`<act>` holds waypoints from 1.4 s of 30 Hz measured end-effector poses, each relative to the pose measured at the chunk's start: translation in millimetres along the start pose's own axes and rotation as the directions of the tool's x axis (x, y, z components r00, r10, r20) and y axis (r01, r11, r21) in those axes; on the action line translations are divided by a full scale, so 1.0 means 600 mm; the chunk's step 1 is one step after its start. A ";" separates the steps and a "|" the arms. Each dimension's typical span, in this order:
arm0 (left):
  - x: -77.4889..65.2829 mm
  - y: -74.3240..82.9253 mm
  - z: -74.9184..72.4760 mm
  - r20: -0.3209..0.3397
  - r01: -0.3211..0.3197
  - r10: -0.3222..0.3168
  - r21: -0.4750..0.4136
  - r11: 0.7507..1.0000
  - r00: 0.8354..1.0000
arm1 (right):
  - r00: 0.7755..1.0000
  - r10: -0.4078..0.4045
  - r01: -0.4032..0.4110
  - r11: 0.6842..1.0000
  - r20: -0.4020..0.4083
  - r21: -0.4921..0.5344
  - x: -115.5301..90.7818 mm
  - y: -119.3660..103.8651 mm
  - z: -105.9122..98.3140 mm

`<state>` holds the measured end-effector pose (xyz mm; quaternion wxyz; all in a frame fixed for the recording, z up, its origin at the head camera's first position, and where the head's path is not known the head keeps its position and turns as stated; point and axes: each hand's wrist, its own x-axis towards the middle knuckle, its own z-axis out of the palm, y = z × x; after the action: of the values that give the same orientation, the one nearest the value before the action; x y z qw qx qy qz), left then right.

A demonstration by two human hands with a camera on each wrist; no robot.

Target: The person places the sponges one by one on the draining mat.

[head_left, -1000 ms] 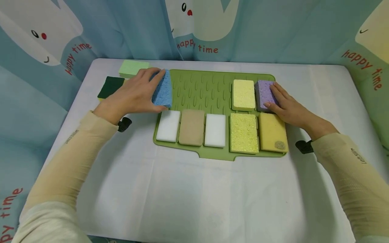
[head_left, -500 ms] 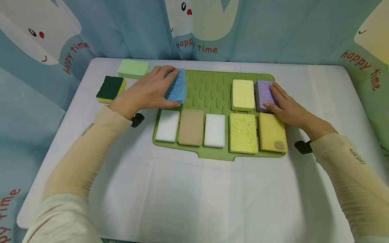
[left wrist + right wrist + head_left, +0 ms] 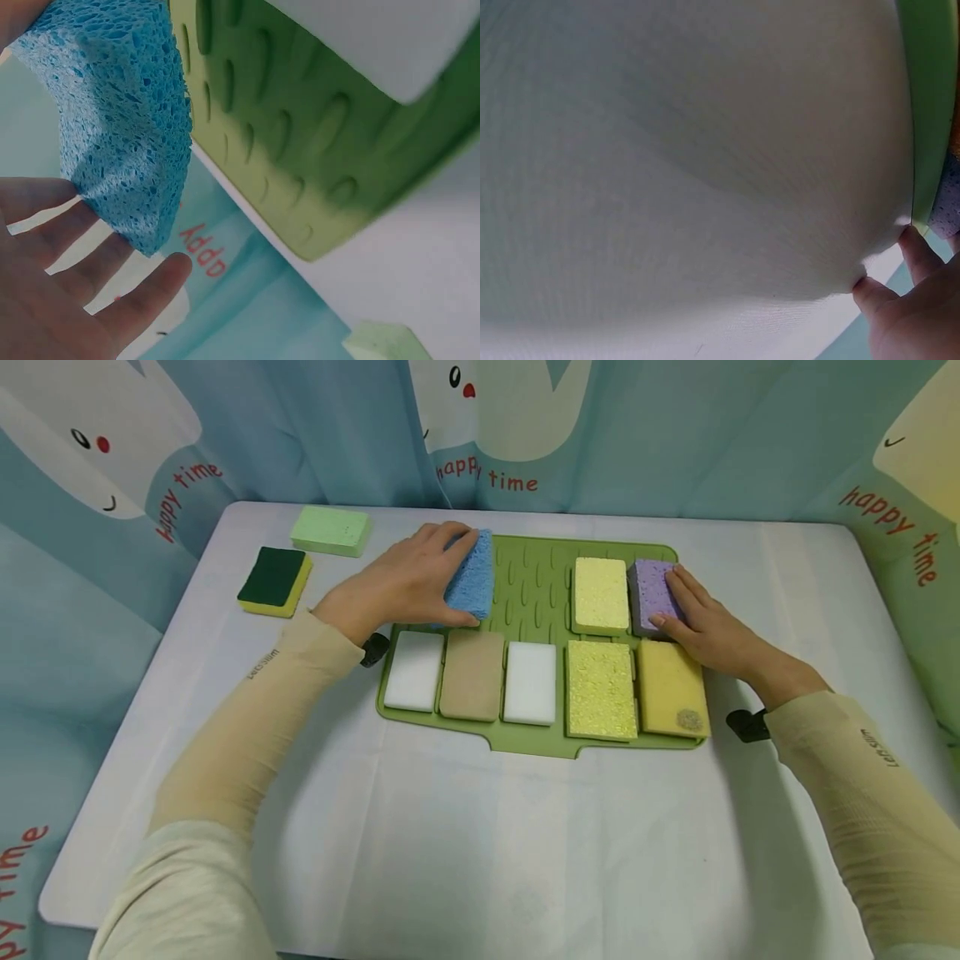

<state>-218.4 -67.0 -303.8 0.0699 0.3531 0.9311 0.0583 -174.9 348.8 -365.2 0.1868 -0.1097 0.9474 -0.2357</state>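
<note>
My left hand (image 3: 408, 578) holds a blue, porous sponge (image 3: 474, 578) over the far left part of a green ridged mat (image 3: 517, 556). In the left wrist view the blue sponge (image 3: 124, 120) is bowed, with the thumb at one end and fingertips at the other. My right hand (image 3: 716, 625) rests at the mat's right end, its thumb and a forefinger touching a purple sponge (image 3: 654, 589). In the right wrist view, two fingertips of that hand (image 3: 915, 315) press the white tabletop beside the mat; the purple sponge (image 3: 946, 199) is mostly cut off.
Along the mat's near side lie two white sponges (image 3: 414, 670), a tan sponge (image 3: 472, 675), a speckled yellow sponge (image 3: 600, 689) and a plain yellow one (image 3: 673, 685). A pale yellow sponge (image 3: 600, 593) sits behind. Off the mat are a green-topped scrub sponge (image 3: 273, 578) and a light green block (image 3: 330, 529).
My left hand has carried the blue sponge rightward, from the mat's far left corner to farther in over it. The right hand has stayed at the purple sponge.
</note>
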 end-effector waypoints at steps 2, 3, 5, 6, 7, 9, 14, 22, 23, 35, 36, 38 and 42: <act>0.006 0.005 0.002 0.009 -0.006 0.006 0.002 1.000 1.000 | 1.000 -0.001 0.001 1.000 -0.001 -0.002 0.000 0.001 0.000; 0.009 0.007 0.002 0.010 -0.009 0.009 0.004 1.000 1.000 | 1.000 -0.002 0.002 1.000 -0.003 -0.002 0.000 0.001 0.000; 0.015 0.010 0.004 0.016 -0.016 0.016 0.008 1.000 1.000 | 1.000 -0.004 0.004 1.000 -0.005 0.001 0.000 0.001 0.000; 0.018 0.011 0.005 0.018 -0.018 0.018 0.008 1.000 1.000 | 1.000 -0.005 0.005 1.000 -0.006 0.002 0.000 0.001 0.000; 0.022 0.013 0.006 0.021 -0.020 0.020 0.007 1.000 1.000 | 1.000 -0.005 0.005 1.000 -0.007 0.003 0.000 0.001 0.000; 0.028 0.016 0.008 0.029 -0.025 0.025 0.009 1.000 0.999 | 1.000 -0.004 0.004 1.000 -0.007 0.004 0.000 0.000 0.001; 0.047 0.027 0.013 0.077 -0.020 0.018 0.023 1.000 0.997 | 1.000 -0.001 0.001 1.000 -0.010 -0.002 0.000 -0.001 0.002; 0.077 0.049 0.015 0.136 -0.015 0.012 0.021 1.000 0.991 | 1.000 0.001 -0.001 1.000 -0.014 -0.011 -0.002 -0.003 0.002; 0.080 0.051 0.015 0.139 -0.015 0.012 0.023 1.000 0.990 | 1.000 0.002 -0.002 1.000 -0.012 -0.013 -0.002 -0.003 0.002; 0.116 0.073 0.015 0.193 -0.018 0.014 0.021 1.000 0.981 | 1.000 -0.011 0.011 1.000 -0.016 -0.025 -0.001 -0.005 0.001; 0.120 0.075 0.016 0.203 -0.019 0.014 0.024 1.000 0.979 | 1.000 -0.010 0.009 1.000 -0.016 -0.023 -0.001 -0.005 0.001; 0.128 0.079 0.019 0.221 -0.022 0.014 0.032 0.999 0.975 | 1.000 -0.009 0.009 1.000 -0.018 -0.019 -0.001 -0.005 0.001; 0.142 0.089 0.024 0.258 -0.023 0.006 0.064 0.998 0.966 | 1.000 -0.012 0.012 1.000 -0.022 -0.013 0.000 -0.004 0.002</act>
<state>-244.2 30.4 -317.0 0.1782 0.3665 0.9130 -0.0184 -173.9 346.4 -365.1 0.1744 -0.1140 0.9501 -0.2321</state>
